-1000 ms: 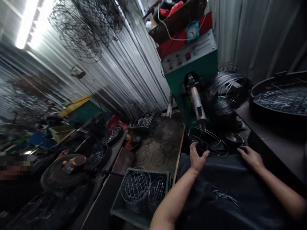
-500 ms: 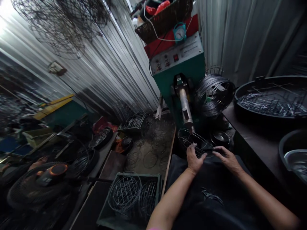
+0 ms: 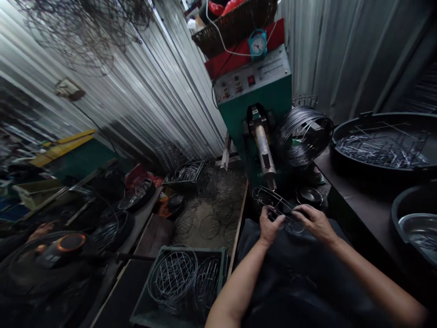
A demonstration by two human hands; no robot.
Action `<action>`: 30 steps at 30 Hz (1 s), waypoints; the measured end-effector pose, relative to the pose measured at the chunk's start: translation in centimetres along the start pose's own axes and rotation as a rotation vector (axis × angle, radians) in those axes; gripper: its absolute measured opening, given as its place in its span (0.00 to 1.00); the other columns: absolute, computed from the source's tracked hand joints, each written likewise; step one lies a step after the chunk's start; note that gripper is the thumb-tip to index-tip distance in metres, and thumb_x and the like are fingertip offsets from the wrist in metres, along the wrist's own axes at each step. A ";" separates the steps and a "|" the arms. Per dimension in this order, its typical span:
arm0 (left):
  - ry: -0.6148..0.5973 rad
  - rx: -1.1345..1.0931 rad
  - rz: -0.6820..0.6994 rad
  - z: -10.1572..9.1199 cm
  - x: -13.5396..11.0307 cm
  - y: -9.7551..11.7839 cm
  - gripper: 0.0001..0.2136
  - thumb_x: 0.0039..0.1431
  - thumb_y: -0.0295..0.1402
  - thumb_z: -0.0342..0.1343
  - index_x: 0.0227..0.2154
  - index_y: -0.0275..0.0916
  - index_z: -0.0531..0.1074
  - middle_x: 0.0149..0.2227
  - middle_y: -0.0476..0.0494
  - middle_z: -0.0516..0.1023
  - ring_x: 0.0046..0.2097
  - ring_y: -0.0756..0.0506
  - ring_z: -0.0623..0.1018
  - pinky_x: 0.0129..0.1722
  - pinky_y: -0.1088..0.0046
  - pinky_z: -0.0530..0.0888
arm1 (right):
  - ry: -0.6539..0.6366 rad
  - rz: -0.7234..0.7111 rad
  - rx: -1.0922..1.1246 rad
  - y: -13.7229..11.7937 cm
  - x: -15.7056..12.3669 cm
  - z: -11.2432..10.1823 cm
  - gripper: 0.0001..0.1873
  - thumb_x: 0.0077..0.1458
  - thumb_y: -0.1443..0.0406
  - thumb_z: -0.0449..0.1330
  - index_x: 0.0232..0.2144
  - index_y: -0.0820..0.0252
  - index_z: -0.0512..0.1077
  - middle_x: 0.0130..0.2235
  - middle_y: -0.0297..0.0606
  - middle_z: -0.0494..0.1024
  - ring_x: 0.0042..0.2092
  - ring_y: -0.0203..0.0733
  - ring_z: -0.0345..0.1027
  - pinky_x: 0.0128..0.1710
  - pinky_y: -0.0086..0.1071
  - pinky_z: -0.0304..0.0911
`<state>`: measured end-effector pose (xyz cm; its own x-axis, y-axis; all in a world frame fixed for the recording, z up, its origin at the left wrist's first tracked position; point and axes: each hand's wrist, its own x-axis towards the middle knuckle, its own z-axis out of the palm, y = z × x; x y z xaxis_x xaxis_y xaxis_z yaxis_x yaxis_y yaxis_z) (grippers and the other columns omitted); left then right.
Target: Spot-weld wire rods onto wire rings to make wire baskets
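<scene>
A round wire frame [image 3: 279, 198] with a double rim is tilted over my lap, just below the tip of the machine's metal arm [image 3: 265, 150]. My left hand [image 3: 269, 226] pinches its near left side between thumb and fingers. At the frame's right end, the thumb and fingers of my right hand [image 3: 316, 223] close on the wire; whether a small separate piece is also between them I cannot tell. Dark cloth [image 3: 290, 282] covers my lap beneath both hands.
Ahead stands a green machine [image 3: 254, 98] with a wire coil [image 3: 303, 136] beside it. Black tubs [image 3: 344, 157] of metal pieces are on the right. A green crate [image 3: 223, 264] of wire grids sits at lower left. Beyond a fan [image 3: 61, 255], another person's hand [image 3: 41, 230] shows.
Both hands have shifted slightly left, and the wire frame now shows more plainly between them. The small bundle of wire pieces on my lap no longer shows clearly.
</scene>
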<state>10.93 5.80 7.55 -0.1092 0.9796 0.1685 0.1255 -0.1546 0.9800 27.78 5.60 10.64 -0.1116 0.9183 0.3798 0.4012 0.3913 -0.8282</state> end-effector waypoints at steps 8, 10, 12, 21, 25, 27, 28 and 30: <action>0.059 -0.114 -0.030 -0.4 1.1 -0.3 0.15 0.43 0.32 0.63 0.33 0.38 0.64 0.31 0.50 0.68 0.33 0.51 0.68 0.36 0.74 0.66 | 0.015 0.048 -0.160 -1.3 2.4 1.6 0.20 0.54 0.48 0.50 0.25 0.56 0.68 0.26 0.38 0.73 0.30 0.44 0.67 0.32 0.35 0.62; 0.063 -0.107 -0.003 -0.4 1.4 -0.3 0.14 0.43 0.32 0.62 0.32 0.38 0.64 0.31 0.50 0.68 0.33 0.51 0.68 0.36 0.74 0.65 | 0.021 0.060 -0.174 -1.2 2.7 1.6 0.19 0.53 0.48 0.50 0.25 0.56 0.67 0.26 0.39 0.73 0.30 0.44 0.67 0.32 0.35 0.61; 0.059 -0.116 0.009 -0.3 1.9 -0.4 0.14 0.43 0.32 0.62 0.32 0.38 0.64 0.30 0.50 0.67 0.32 0.51 0.68 0.35 0.74 0.65 | 0.022 0.064 -0.185 -1.2 3.2 1.5 0.19 0.52 0.49 0.50 0.24 0.56 0.67 0.27 0.39 0.73 0.30 0.44 0.67 0.32 0.35 0.61; 0.066 -0.162 -0.025 0.1 3.7 -0.4 0.14 0.42 0.31 0.63 0.32 0.38 0.65 0.29 0.51 0.67 0.31 0.52 0.68 0.35 0.75 0.65 | 0.019 0.096 -0.236 -0.7 5.5 1.7 0.18 0.49 0.49 0.50 0.22 0.56 0.66 0.26 0.40 0.73 0.29 0.45 0.67 0.30 0.35 0.60; 0.056 -0.174 -0.037 -0.1 3.5 -0.1 0.14 0.42 0.31 0.63 0.31 0.37 0.65 0.29 0.51 0.67 0.32 0.52 0.68 0.35 0.75 0.65 | 0.024 0.093 -0.174 -0.9 4.9 1.4 0.19 0.50 0.49 0.50 0.23 0.56 0.68 0.26 0.40 0.74 0.30 0.45 0.68 0.32 0.36 0.61; 0.047 -0.186 -0.053 -0.2 3.4 0.0 0.14 0.43 0.32 0.63 0.32 0.37 0.65 0.29 0.51 0.67 0.32 0.52 0.68 0.36 0.75 0.66 | 0.057 0.101 -0.114 -0.8 3.7 0.8 0.19 0.49 0.48 0.53 0.28 0.57 0.70 0.30 0.40 0.75 0.33 0.46 0.69 0.35 0.36 0.63; 0.041 -0.198 -0.063 -0.2 3.3 0.0 0.14 0.42 0.32 0.63 0.32 0.37 0.65 0.29 0.51 0.67 0.32 0.52 0.68 0.36 0.75 0.66 | 0.082 0.117 -0.083 -0.7 2.9 0.4 0.20 0.49 0.48 0.55 0.30 0.57 0.71 0.32 0.40 0.76 0.35 0.46 0.69 0.36 0.36 0.63; 0.029 -0.261 -0.111 -0.1 3.1 0.0 0.15 0.41 0.33 0.64 0.31 0.37 0.65 0.30 0.51 0.68 0.33 0.52 0.68 0.37 0.75 0.66 | 0.110 0.175 -0.026 -0.4 1.1 -0.5 0.21 0.47 0.47 0.58 0.33 0.57 0.71 0.35 0.39 0.76 0.37 0.47 0.70 0.38 0.36 0.64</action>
<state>10.50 8.79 8.10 -0.1371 0.9889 0.0577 -0.1470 -0.0779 0.9861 27.93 6.41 11.60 0.0609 0.9595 0.2750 0.4296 0.2235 -0.8749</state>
